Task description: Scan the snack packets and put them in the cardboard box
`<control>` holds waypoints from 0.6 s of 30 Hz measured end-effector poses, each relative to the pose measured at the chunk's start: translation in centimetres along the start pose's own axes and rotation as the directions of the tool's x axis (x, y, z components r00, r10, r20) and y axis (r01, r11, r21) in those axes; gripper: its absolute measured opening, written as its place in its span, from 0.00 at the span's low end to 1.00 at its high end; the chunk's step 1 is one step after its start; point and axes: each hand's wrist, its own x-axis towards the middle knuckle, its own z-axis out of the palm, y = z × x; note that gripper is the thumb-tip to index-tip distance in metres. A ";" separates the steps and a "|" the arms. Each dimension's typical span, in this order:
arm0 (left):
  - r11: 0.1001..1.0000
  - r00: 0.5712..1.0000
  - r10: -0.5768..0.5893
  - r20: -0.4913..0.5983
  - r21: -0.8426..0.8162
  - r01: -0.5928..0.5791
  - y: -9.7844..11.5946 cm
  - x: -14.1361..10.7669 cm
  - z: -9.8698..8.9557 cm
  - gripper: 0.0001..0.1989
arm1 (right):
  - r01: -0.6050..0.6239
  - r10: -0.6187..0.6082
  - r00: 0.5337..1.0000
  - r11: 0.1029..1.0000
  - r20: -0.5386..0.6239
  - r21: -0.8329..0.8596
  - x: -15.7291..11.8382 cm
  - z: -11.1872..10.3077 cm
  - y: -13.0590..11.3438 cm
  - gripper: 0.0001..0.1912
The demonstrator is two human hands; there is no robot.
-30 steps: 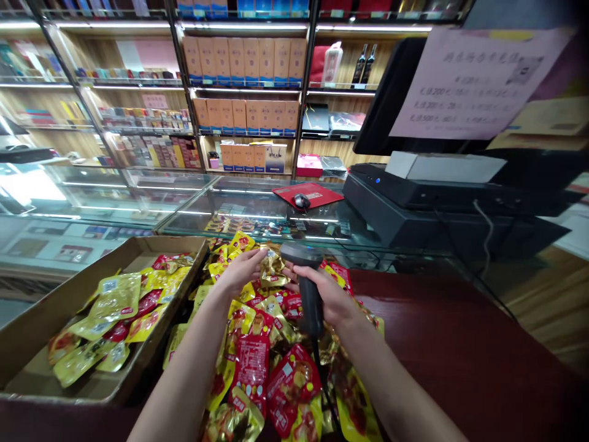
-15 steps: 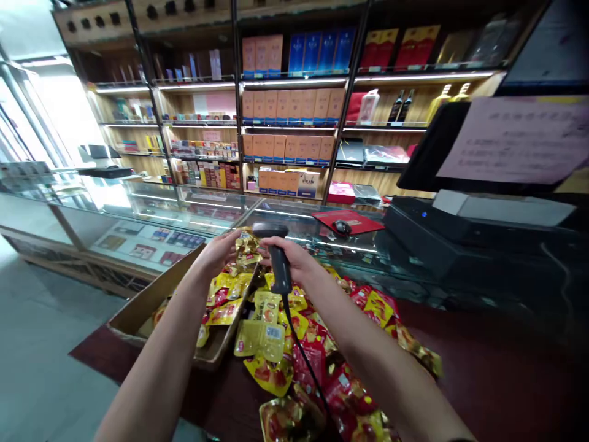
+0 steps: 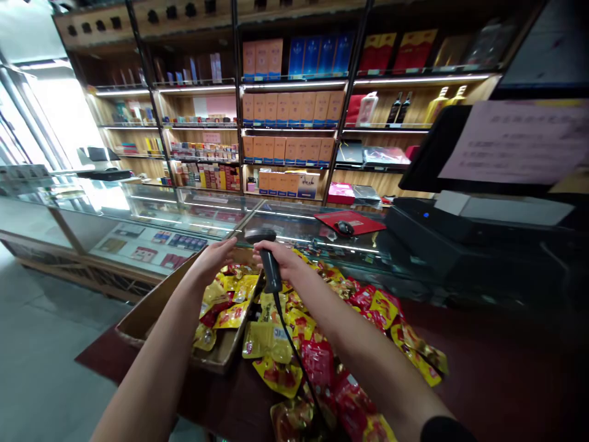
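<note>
My right hand (image 3: 280, 259) is wrapped round the handle of a black barcode scanner (image 3: 272, 273), its head tilted to the left and its cable (image 3: 294, 350) hanging down over the snack packets. Just left of it, my left hand (image 3: 215, 259) is open, fingers stretched out and nothing visible in them. It hovers above a cardboard box (image 3: 177, 279) that holds several yellow, gold and red snack packets (image 3: 232, 314). To the right of the box lies a heap of similar packets (image 3: 317, 362) on the dark red tabletop, partly hidden under my right forearm.
A glass display counter (image 3: 202, 215) runs behind the box. On it lie a red mouse pad (image 3: 368, 222) and a black mouse (image 3: 344, 228). At the right stand a black till (image 3: 460, 245) and a monitor with a paper sheet (image 3: 510, 144). Stocked shelves (image 3: 294, 126) line the wall.
The gold packet that was in my left hand has left it, and the fingers have straightened. The scanner in my right hand has shifted slightly left and down.
</note>
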 end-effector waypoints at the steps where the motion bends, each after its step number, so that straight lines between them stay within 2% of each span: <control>1: 1.000 1.000 -0.009 0.027 -0.005 0.009 -0.3 0.0 1.1 0.24 | 0.004 -0.004 1.000 1.000 -0.018 0.010 -0.5 -1.0 0.1 0.06; 8: 0.998 0.972 -0.057 0.226 0.042 0.049 -2.7 -0.6 10.4 0.28 | 0.012 0.004 0.986 0.995 -0.169 0.096 -5.7 -10.5 0.4 0.04; 13: 0.990 0.943 -0.126 0.308 0.097 0.101 -5.2 -0.6 16.4 0.29 | 0.029 0.016 0.975 0.980 -0.224 0.195 -9.1 -17.8 1.6 0.02; 15: 0.987 0.933 -0.147 0.329 0.114 0.115 -6.3 -0.7 18.5 0.29 | 0.037 0.021 0.966 0.975 -0.256 0.221 -10.2 -20.0 2.3 0.03; 18: 0.983 0.918 -0.170 0.358 0.126 0.133 -7.8 -0.7 21.0 0.28 | 0.034 0.045 0.952 0.968 -0.303 0.248 -11.4 -22.3 3.2 0.04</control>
